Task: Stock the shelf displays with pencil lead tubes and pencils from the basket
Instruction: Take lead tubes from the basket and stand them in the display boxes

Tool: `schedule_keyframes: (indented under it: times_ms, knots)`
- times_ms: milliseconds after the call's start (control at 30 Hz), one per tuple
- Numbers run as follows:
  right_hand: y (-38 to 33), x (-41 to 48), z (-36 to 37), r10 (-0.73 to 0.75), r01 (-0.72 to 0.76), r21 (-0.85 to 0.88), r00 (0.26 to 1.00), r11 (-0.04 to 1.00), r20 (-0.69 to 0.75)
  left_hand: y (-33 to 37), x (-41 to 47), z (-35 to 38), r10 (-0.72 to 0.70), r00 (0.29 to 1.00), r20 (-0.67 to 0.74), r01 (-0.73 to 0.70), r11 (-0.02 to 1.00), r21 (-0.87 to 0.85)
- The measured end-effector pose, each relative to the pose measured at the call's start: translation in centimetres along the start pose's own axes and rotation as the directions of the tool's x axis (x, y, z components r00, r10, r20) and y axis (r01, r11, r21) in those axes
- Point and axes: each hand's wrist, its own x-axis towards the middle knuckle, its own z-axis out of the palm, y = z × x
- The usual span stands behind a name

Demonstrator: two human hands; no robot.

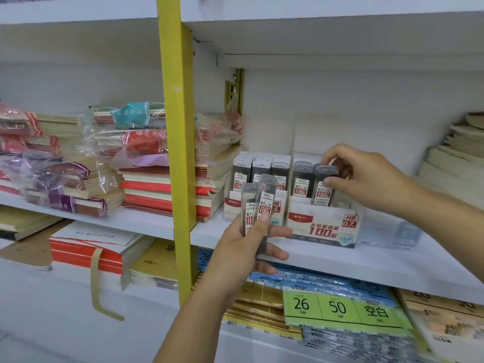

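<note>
Left hand, right hand bare, sleeveless forearms.

The right hand pinches a lead tube upright in the HB 0.7 display box on the white shelf. The left hand grips two more tubes in front of the neighbouring 0.5 box. Notebook stacks lie left of the yellow post.

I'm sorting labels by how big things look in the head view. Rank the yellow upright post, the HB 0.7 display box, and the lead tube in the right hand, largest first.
1. Yellow upright post, by far the largest.
2. HB 0.7 display box.
3. Lead tube pinched by the right hand, smallest; it sits in that box, so nearness hardly skews it.
</note>
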Motion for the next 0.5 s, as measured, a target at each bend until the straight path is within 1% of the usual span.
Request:
schedule_keyframes:
  times_ms: [33, 133, 167, 233, 400, 500]
  knots:
    - [0.0, 0.0, -0.1, 0.003, -0.003, 0.008, 1.0, 1.0, -0.028, 0.0, 0.1, 0.1, -0.001, 1.0, 0.001, 0.001, 1.0, 0.002]
    - [0.1, 0.0, -1.6, 0.008, 0.002, 0.045, 0.976, 0.999, -0.216, -0.1, 0.3, 0.2, -0.003, 1.0, -0.004, 0.003, 1.0, -0.002]
    - [0.1, 0.0, -2.1, 0.007, 0.005, 0.05, 0.969, 0.999, -0.248, -0.2, 0.4, 0.3, -0.003, 1.0, -0.008, 0.003, 1.0, -0.009]
    - [0.1, 0.0, -2.6, 0.004, 0.008, 0.051, 0.973, 0.999, -0.233, -0.3, 0.5, 0.5, -0.003, 1.0, -0.017, 0.003, 1.0, -0.022]
    - [-0.1, 0.1, -0.4, 0.01, -0.009, 0.015, 0.997, 1.0, -0.079, -0.3, 0.6, 0.8, 0.003, 0.999, -0.044, -0.005, 0.999, -0.032]
    - [0.0, 0.2, 0.5, 0.015, -0.015, -0.012, 0.998, 1.0, -0.057, -0.2, 0.4, 0.9, 0.013, 0.999, -0.042, -0.014, 1.0, -0.02]
